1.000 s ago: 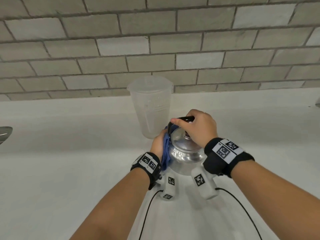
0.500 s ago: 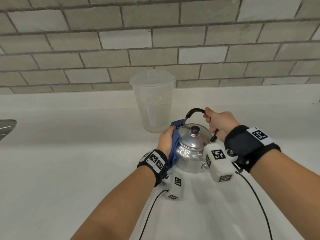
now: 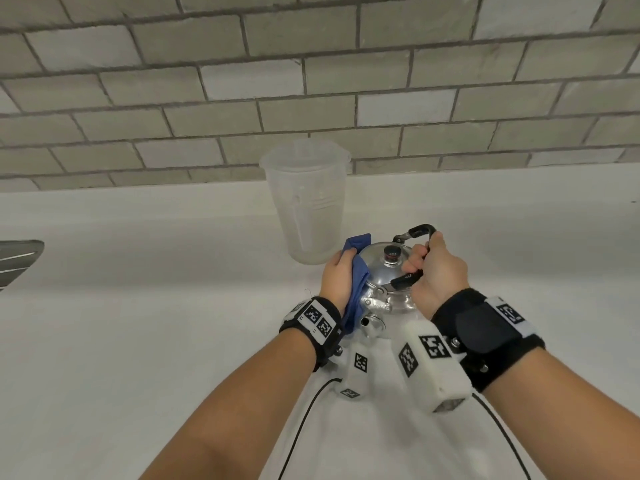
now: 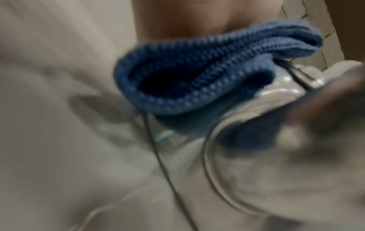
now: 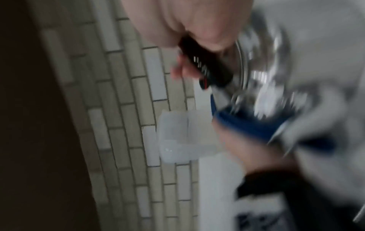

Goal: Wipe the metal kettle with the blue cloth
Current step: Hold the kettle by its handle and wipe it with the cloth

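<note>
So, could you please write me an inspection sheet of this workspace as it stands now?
Surface: white counter, kettle standing on it.
Job's things: metal kettle, lid on; blue cloth pressed to its left side.
Clutter: translucent plastic jug behind the kettle; grey metal edge far left.
Grippers: left hand holds the cloth against the kettle; right hand grips the black handle.
Cables: black cables run from both wrist cameras.
Surroundings: grey brick-tile wall.
</note>
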A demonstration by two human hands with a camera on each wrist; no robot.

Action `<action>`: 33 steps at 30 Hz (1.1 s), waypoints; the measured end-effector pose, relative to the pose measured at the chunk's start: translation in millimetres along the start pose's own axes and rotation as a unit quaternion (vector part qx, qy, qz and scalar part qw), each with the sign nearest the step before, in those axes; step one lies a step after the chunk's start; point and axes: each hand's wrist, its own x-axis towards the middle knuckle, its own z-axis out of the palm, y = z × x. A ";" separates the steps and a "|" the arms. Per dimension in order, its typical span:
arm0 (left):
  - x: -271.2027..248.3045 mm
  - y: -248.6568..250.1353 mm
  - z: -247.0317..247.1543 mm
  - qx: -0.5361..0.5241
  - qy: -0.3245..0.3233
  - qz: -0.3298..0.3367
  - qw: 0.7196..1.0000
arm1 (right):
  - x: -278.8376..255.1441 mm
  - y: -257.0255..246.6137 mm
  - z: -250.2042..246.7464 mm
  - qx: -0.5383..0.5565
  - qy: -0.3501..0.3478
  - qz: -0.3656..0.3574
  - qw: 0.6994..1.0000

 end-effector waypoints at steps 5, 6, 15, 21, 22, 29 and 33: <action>1.3 -7.5 -6.2 -0.025 -0.011 -0.013 1.000 | 10.1 -8.5 -27.6 -0.266 -0.118 -0.108 0.951; 3.5 -9.6 -7.2 -0.026 -0.014 -0.020 0.999 | 11.5 -10.9 -31.6 -0.340 -0.143 -0.145 0.918; -22.2 -13.4 8.8 0.045 0.022 0.061 0.997 | 20.2 -15.4 -27.2 -0.592 -0.192 -0.289 0.727; -4.1 -0.8 0.6 0.103 -0.024 0.015 0.994 | 22.3 -67.5 -20.4 -0.759 -0.344 -0.112 0.542; 2.4 0.3 -1.2 0.109 -0.033 0.001 0.994 | 23.8 -71.5 -18.1 -0.780 -0.332 -0.125 0.516; 13.3 13.0 -5.7 0.074 -0.068 -0.078 0.992 | 31.1 -58.5 -4.1 -0.760 -0.331 -0.319 0.459; 6.6 9.4 -14.4 -0.070 -0.070 -0.137 0.986 | 33.4 -46.2 0.1 -0.737 -0.307 -0.389 0.459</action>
